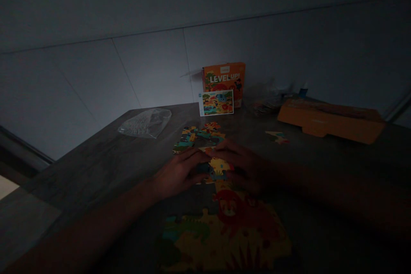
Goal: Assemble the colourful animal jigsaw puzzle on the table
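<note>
My left hand [175,174] and my right hand [250,166] meet around a few joined jigsaw puzzle pieces [219,167] in yellow and blue. The fingers of both hands grip these pieces from either side. Closer to me lies a larger assembled part of the puzzle [224,239], with a red lion and a green crocodile on yellow ground. Just beyond my fingertips sits another group of puzzle pieces [189,137], partly covered by my hands. Dim light hides the fine edges.
An orange "LEVEL UP!" box [239,87] stands at the back, a picture card [217,103] leaning on it. A clear plastic bag [147,123] lies left. To the right are loose pieces [276,137], an open orange box [330,122] and another plastic bag [266,98].
</note>
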Available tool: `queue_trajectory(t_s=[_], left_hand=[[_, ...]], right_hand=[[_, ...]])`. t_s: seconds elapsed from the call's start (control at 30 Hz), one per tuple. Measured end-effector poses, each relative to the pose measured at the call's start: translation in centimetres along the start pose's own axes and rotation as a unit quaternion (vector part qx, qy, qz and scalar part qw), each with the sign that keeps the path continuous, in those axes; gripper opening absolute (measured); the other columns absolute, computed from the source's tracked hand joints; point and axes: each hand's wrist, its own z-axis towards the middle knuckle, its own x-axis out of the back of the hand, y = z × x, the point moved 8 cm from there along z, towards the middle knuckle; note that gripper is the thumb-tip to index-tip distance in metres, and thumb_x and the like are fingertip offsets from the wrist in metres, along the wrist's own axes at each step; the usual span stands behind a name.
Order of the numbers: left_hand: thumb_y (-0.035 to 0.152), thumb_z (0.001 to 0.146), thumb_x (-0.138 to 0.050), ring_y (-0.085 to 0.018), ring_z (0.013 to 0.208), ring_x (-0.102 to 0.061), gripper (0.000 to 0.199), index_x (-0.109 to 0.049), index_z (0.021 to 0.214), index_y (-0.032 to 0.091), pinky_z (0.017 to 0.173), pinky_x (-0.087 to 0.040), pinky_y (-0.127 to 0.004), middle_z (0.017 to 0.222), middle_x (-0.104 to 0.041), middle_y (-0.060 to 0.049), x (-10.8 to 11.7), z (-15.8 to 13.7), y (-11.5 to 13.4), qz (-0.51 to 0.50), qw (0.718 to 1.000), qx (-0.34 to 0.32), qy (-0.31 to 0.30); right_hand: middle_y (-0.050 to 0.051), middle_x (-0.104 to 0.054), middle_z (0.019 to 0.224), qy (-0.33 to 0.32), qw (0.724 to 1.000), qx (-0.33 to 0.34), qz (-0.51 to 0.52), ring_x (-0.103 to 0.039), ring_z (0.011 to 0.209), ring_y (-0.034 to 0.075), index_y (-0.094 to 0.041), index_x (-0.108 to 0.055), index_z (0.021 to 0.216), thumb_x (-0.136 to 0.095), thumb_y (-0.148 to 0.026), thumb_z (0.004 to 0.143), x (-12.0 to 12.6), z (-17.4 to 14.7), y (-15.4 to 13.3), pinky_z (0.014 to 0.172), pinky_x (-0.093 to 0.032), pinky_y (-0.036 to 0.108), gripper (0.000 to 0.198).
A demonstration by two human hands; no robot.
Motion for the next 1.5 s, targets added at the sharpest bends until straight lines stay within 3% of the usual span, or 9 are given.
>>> queue_trajectory(t_s=[0.2,0.4,0.73,0.97,1.33,1.5], left_hand=[[0.036,0.099,-0.063,-0.023,0.104,-0.066,0.028,-0.06,0.123,0.02,0.091,-0.056,-0.038,0.109,-0.069,-0.008,-0.4,-0.1,-0.2,-0.005,1.0,-0.007,0.0],[0.023,0.098,-0.065,-0.021,0.098,-0.067,0.012,-0.063,0.11,0.018,0.086,-0.055,-0.034,0.105,-0.07,-0.007,0.1,-0.1,0.2,-0.009,0.999,-0.036,0.036],[0.015,0.098,-0.058,-0.019,0.091,-0.068,0.009,-0.063,0.105,0.017,0.081,-0.055,-0.031,0.097,-0.072,-0.008,1.5,0.2,1.3,0.015,0.995,-0.061,0.079],[0.011,0.098,-0.056,-0.018,0.089,-0.068,0.009,-0.062,0.102,0.017,0.079,-0.055,-0.029,0.096,-0.072,-0.006,1.7,0.3,1.2,0.021,0.995,-0.061,0.075],[0.014,0.099,-0.056,-0.018,0.105,-0.068,0.022,-0.058,0.12,0.021,0.091,-0.055,-0.03,0.115,-0.071,-0.007,0.9,-0.2,-0.3,-0.014,0.999,0.01,0.051],[0.017,0.096,-0.059,-0.018,0.098,-0.07,0.013,-0.063,0.108,0.021,0.084,-0.056,-0.028,0.111,-0.073,-0.007,0.9,-0.2,-1.1,-0.077,0.993,0.055,0.066]], right_hand=[[0.021,-0.045,0.138,-0.024,0.999,0.013,0.021,-0.044,0.134,0.026,-0.013,-0.037,0.149,-0.045,-0.016,0.098,-0.7,0.1,0.2,0.11,-0.044,0.047,0.052],[0.023,-0.038,0.148,-0.027,1.0,-0.002,-0.008,-0.034,0.145,0.029,-0.014,-0.034,0.15,-0.048,-0.007,0.092,-1.2,-0.3,1.0,0.114,-0.041,0.05,0.06],[0.02,-0.043,0.145,0.002,1.0,-0.007,-0.017,-0.041,0.14,0.028,-0.016,-0.031,0.153,-0.047,-0.002,0.084,-0.4,-0.3,0.7,0.112,-0.045,0.049,0.072],[0.017,-0.055,0.136,0.042,0.995,-0.007,-0.092,-0.053,0.13,0.025,-0.017,-0.04,0.146,-0.049,-0.01,0.097,0.1,-0.4,0.7,0.107,-0.051,0.044,0.051],[0.013,-0.06,0.124,0.076,0.99,-0.011,-0.12,-0.062,0.116,0.022,-0.019,-0.047,0.139,-0.049,-0.014,0.101,0.4,-0.6,1.7,0.097,-0.059,0.038,0.038],[0.013,-0.061,0.122,0.067,0.99,-0.014,-0.126,-0.061,0.119,0.022,-0.02,-0.046,0.139,-0.048,-0.015,0.103,0.3,-0.4,1.7,0.099,-0.058,0.039,0.037]])
